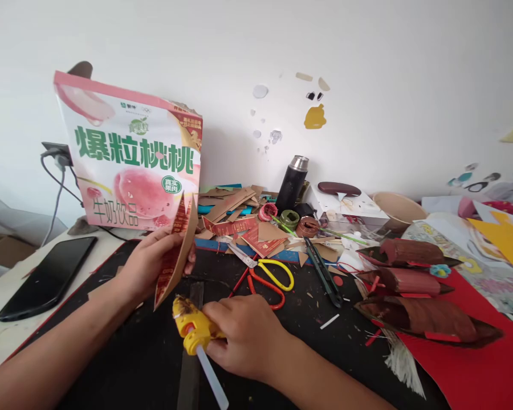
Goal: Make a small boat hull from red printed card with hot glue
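My left hand grips a folded cardboard piece, long and pointed, with red printed faces and bare brown edges. It is held upright above the black mat. In my right hand is a yellow hot glue gun, its stained nozzle pointing toward the lower end of the cardboard without touching it. A translucent glue stick sticks out of the gun's back. Just beyond my right hand lie scissors with one yellow and one red handle.
A pink and white drink carton stands behind my left hand, near a black phone. Cardboard scraps, paint jars, a black thermos and a utility knife lie farther back. Several small boat models sit at right.
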Action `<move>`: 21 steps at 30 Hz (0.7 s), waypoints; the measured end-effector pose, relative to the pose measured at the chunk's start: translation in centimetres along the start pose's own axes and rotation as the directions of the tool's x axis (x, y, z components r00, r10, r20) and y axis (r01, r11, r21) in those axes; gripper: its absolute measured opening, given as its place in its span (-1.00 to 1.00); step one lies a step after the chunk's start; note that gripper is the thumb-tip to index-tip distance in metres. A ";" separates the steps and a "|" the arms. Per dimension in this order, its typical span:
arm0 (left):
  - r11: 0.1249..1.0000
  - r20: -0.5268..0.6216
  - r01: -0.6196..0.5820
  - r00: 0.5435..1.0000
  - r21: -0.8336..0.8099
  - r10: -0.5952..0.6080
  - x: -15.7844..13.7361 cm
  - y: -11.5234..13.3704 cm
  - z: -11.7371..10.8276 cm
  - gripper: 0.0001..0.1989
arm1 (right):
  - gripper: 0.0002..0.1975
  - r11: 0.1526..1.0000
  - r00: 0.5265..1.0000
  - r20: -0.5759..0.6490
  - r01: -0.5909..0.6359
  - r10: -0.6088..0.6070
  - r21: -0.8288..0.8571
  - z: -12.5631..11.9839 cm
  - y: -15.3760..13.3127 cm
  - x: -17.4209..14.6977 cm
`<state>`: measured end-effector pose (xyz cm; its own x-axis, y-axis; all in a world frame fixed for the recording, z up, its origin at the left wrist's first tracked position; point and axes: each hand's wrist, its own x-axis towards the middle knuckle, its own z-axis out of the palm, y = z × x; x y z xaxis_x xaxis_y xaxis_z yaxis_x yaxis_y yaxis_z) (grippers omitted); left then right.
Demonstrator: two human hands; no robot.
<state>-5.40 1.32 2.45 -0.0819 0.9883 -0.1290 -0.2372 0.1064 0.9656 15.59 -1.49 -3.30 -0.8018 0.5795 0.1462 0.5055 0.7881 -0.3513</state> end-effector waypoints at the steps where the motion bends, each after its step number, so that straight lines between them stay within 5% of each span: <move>1: 1.000 0.006 0.006 1.000 0.014 -0.006 0.1 0.0 0.4 -0.83 | -0.73 1.000 1.000 0.002 -0.005 0.005 0.002 -0.1 0.0 0.0; 7: 0.978 0.117 -0.042 0.993 0.206 0.018 1.3 0.7 3.3 -0.66 | -0.48 0.993 0.996 -0.024 0.091 -0.089 0.075 -0.4 0.4 -0.3; 13: 0.945 0.240 -0.099 0.971 0.311 0.023 1.3 1.4 4.8 -0.67 | -0.60 0.988 0.993 -0.056 0.113 -0.107 0.102 -0.4 0.7 -0.1; 18: 0.894 0.200 -0.140 0.978 0.426 0.057 1.0 1.8 4.5 -0.62 | -0.78 0.942 0.964 -0.253 0.007 0.082 0.334 -1.2 1.2 -0.1; 21: 0.820 0.199 -0.235 0.968 0.522 0.152 1.2 2.1 4.3 -0.68 | -0.76 0.819 0.913 -0.278 -0.097 0.300 0.566 -2.2 1.9 0.0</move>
<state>-1.79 3.18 5.26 0.0769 0.9948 0.0664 0.3302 -0.0882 0.9398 17.25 0.39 -1.95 -0.4916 0.8229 0.2850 0.3112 0.4716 -0.8251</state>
